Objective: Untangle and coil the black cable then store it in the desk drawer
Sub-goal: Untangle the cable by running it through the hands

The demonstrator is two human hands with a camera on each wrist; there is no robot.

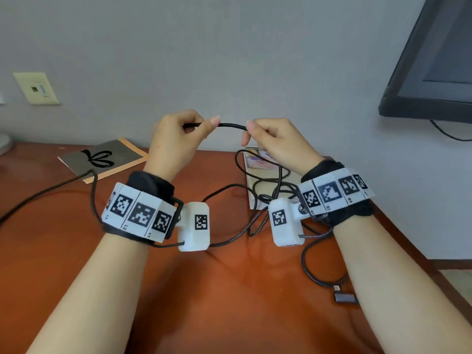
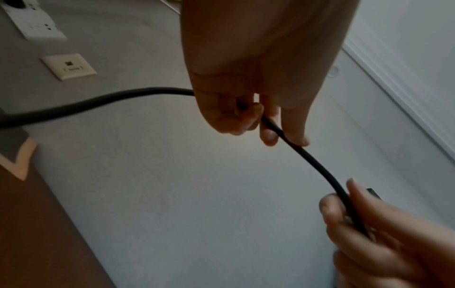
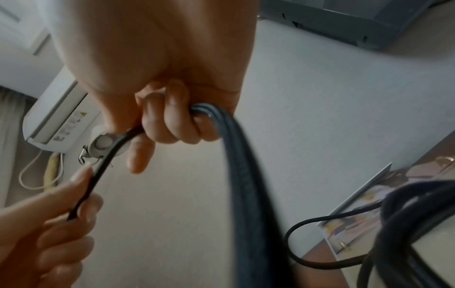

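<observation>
**Two hands hold one black cable above the bench**

Nearest to the camera are two forearms, each with one band of printed markers at the wrist. Above them, the left hand [image 1: 176,139] and the right hand [image 1: 273,141] are raised over the far edge of the bench [image 1: 217,290].

There is one black cable [image 1: 231,125]. A short arc of it runs between the two hands. The left fingers [image 2: 268,134] are curled and pinch the cable, with the thumb against the forefinger. The right fingers [image 3: 172,124] are closed around several strands gathered together, and thumb and forefinger also pinch the arc. From the right hand the cable hangs down in loose, crossing loops over a picture card [image 1: 255,180] near the far right corner. One more length runs off toward the left edge.

One grey booklet [image 1: 102,159] lies at the far left part of the bench, one grey plug [image 1: 344,297] near the right edge. One wall plate [image 1: 35,88] and one monitor [image 1: 434,60] are on the wall behind.
</observation>
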